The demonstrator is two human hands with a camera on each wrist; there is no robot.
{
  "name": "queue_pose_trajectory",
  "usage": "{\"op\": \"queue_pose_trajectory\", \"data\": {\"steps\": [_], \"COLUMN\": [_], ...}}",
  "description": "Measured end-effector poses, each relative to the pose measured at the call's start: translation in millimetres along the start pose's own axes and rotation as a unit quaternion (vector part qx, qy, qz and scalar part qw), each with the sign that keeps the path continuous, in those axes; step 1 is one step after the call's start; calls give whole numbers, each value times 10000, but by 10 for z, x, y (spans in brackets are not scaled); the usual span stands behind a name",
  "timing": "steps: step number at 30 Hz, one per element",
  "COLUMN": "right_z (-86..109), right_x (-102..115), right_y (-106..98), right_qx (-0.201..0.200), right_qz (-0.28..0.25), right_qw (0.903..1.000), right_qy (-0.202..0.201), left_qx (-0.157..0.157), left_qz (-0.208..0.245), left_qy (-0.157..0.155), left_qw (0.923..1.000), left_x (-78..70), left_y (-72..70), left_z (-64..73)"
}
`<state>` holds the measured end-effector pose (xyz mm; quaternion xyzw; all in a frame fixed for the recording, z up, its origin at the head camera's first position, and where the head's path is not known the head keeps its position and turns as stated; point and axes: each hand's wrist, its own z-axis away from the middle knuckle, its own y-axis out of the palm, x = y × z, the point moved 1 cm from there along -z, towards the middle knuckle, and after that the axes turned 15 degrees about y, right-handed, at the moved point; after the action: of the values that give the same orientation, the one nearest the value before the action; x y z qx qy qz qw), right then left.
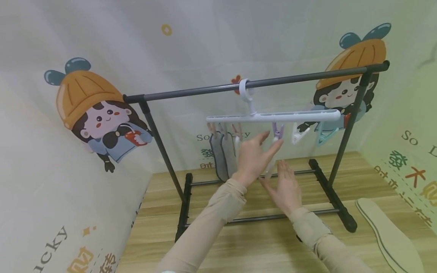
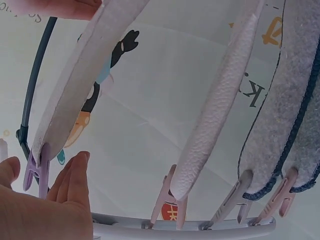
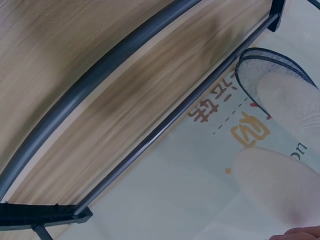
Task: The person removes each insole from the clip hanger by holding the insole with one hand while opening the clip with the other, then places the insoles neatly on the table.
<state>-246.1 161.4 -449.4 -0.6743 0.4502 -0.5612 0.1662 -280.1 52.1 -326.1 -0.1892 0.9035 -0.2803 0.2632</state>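
Note:
A pale insole (image 2: pixel 75 85) hangs by its end from a purple clip (image 1: pixel 278 131) on a white clip hanger (image 1: pixel 297 116). My left hand (image 1: pixel 250 158) is up at that clip, thumb and fingers spread on either side of it in the left wrist view. Lower down, my right hand (image 1: pixel 286 189) has its fingers straight and lies against the insole near its free end. Left of them hang another pale insole (image 2: pixel 215 112) from a pink clip (image 2: pixel 170 197) and grey fuzzy insoles (image 2: pixel 280 105) with dark edging, from further clips.
The hanger hooks over the top bar (image 1: pixel 191 91) of a black rack standing on a wooden surface (image 1: pixel 157 227). To the right on the hanger are a white clip (image 1: pixel 299 133) and a teal clip (image 1: pixel 325 134), both bare. A beige insole (image 1: pixel 389 235) lies at the right.

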Motion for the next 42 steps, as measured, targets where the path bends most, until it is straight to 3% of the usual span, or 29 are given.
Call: {"op": "queue_pose_trajectory", "data": {"steps": [8,13,24,35,42], "right_z": [-44,-78,-58,-46,-42], "right_x": [-3,25,89,90,82], "right_y": [21,2,22,93,101], "right_qx": [-26,-208,-89,-779,-610], "right_qz": [-138,-159,-165,-295,-307], "right_qw": [9999,9996,9998,9958,9976], "right_qy": [-17,-79,-13,-368,-75], "left_qx": [2,-192,-576,-740,-721], "left_qz": [85,383,719,449,42], "left_qy": [-59,-108,-84,24,156], "left_qw": [9999,9990,9957,9962,9973], "left_x": [-35,-65,-60,-71,-90], "left_y": [41,45,56,67,59], "left_z": [-118,-174,-179,-222,-234]}}
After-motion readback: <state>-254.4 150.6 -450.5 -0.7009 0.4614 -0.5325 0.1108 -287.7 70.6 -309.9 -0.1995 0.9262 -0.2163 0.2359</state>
